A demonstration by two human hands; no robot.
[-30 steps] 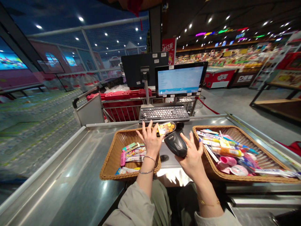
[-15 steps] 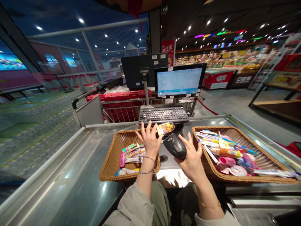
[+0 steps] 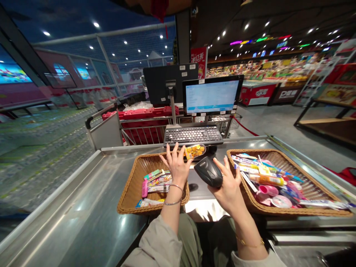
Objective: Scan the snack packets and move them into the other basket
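Note:
Pinched in my left hand is a small clear pack with orange-yellow pieces, held just below the keyboard. My right hand grips a black handheld barcode scanner, whose head points up and left toward the pack. Under my left hand stands a wicker basket with several small packaged items in it, among them a pink one. Right of my right hand is a second wicker basket, filled with colourful packs, tubes and pink plastic pieces.
Behind my hands are a black keyboard and a lit monitor, with a second screen's dark back beside it. The metal counter extends to the left. Beyond it stand a cart with red crates and stacked bottles.
My right hand and the barcode scanner have shifted slightly right. The pack in my left hand has tilted a little; the baskets stay in place.

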